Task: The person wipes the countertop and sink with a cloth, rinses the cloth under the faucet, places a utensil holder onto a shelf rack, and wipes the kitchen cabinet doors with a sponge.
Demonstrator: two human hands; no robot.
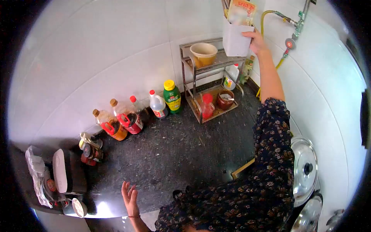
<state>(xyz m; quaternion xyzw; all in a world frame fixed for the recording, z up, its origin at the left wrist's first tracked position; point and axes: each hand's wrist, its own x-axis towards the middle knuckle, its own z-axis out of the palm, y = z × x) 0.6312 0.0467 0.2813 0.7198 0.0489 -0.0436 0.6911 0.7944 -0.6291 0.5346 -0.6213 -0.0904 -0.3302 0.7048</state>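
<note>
Pale wall (201, 19) behind white container (235, 40), upright in right grip (256, 41), mouth up.

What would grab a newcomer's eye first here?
Probably the white container gripped by the right hand at the rack's top. Next, the bright green bottle with its yellow cap, left of the rack. Then the shiny lid by the right-hand wall.
</note>
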